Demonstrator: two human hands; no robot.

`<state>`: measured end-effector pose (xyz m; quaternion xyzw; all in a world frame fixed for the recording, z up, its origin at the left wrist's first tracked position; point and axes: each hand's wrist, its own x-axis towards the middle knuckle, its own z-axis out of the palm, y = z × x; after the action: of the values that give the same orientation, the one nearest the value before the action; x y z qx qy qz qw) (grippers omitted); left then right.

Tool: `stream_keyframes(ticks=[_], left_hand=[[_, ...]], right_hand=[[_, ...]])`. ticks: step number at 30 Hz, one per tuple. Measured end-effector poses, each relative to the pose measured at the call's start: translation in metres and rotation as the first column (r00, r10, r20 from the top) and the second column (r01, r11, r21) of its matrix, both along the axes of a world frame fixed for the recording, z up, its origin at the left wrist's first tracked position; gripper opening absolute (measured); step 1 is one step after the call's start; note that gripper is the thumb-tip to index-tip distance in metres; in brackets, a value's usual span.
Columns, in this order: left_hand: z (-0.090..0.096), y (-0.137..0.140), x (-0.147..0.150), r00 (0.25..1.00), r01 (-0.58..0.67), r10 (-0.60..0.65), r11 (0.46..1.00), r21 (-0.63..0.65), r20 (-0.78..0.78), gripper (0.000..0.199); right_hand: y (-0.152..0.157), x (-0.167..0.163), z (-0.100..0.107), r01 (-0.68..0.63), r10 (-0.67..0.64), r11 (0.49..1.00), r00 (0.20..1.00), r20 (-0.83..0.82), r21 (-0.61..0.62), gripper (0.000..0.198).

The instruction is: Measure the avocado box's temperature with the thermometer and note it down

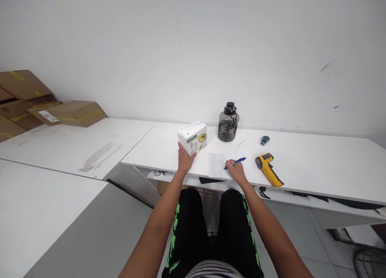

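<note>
My left hand (185,159) is closed round the lower edge of a white box (188,134) printed with avocados and the words "Su-per Meal". The box is tilted above the white table. A blue pen (240,160) is gripped in my right hand (236,170), its tip low over the right edge of a sheet of paper (216,165). Small dark lines of writing or print cover the sheet, which lies near the table's front edge. Whether the pen tip touches the paper, I cannot tell.
Behind the sheet stands a dark translucent water bottle (228,123). To the right lie a yellow infrared thermometer (269,170) and a small blue object (265,140). Cardboard boxes (79,112) are stacked at the far left. Under the tabletop runs a shelf (289,196) with dark items.
</note>
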<state>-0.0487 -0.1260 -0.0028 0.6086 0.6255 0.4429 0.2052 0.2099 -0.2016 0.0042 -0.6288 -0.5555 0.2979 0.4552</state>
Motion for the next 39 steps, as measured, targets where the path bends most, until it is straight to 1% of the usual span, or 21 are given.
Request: stream_keyframes(ticks=[13, 21, 25, 31, 34, 36, 38, 39], left_hand=[[0.001, -0.001, -0.001, 1.0, 0.006, -0.006, 1.0, 0.011, 0.005, 0.114], [0.002, 0.0, -0.001, 1.0, -0.008, 0.008, 1.0, 0.023, -0.009, 0.112], [0.002, 0.0, -0.001, 1.0, -0.006, 0.006, 1.0, 0.028, -0.015, 0.112], [0.0, -0.001, 0.002, 0.997, -0.034, 0.037, 0.999, 0.041, -0.072, 0.11], [0.0, -0.001, 0.003, 0.994, -0.042, 0.047, 0.998, 0.049, -0.101, 0.11], [-0.001, -0.001, 0.003, 0.994, -0.042, 0.047, 0.998, 0.049, -0.1, 0.11], [-0.001, -0.001, 0.002, 0.995, -0.04, 0.045, 0.998, 0.054, -0.094, 0.11], [-0.002, -0.001, 0.002, 0.995, -0.039, 0.044, 0.998, 0.056, -0.093, 0.11]], right_hand=[[0.003, -0.001, -0.006, 0.016, -0.016, 0.999, 1.0, 0.001, 0.027, 0.036], [0.005, 0.001, -0.005, -0.003, 0.004, 0.999, 0.999, -0.033, 0.039, 0.034], [0.002, 0.004, -0.002, 0.022, -0.019, 0.999, 0.997, -0.07, 0.044, 0.033], [-0.004, 0.003, 0.004, 0.07, -0.062, 0.996, 0.99, -0.126, 0.058, 0.049], [-0.004, 0.004, 0.004, 0.114, -0.103, 0.991, 0.984, -0.147, 0.067, 0.054], [-0.005, 0.004, 0.004, 0.125, -0.116, 0.99, 0.985, -0.127, 0.071, 0.057], [-0.007, 0.003, 0.002, 0.098, -0.091, 0.991, 0.993, -0.072, 0.096, 0.055], [-0.008, 0.002, 0.0, 0.072, -0.069, 0.989, 0.997, -0.027, 0.128, 0.053]])
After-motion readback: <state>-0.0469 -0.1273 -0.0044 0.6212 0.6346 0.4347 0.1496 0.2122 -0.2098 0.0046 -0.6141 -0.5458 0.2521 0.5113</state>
